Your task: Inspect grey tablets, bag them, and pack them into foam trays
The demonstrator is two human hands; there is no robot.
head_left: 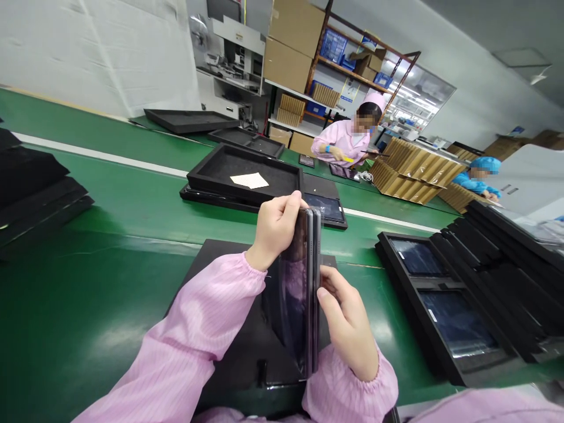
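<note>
Two slim tablets (pixel 314 294) stand on edge, face to face between the hands, above a black board (pixel 229 279).
From where I stand, the left hand (pixel 277 228) has its grip clamped at their upper end, and the right hand (pixel 348 317) lays its fingers against the right side; whether those also pinch, I can't tell. Held upright together, the pair is presumably easier to keep aligned. Ahead on the green tabletop (pixel 132 235), a shallow black tray (pixel 273 166) carries a paper slip (pixel 249 180). To the right, a divided tray (pixel 425 284) cradles dark screens (pixel 416 257) in separate recesses, probably against rubbing. A co-worker (pixel 343 138) in pink sits beyond.
</note>
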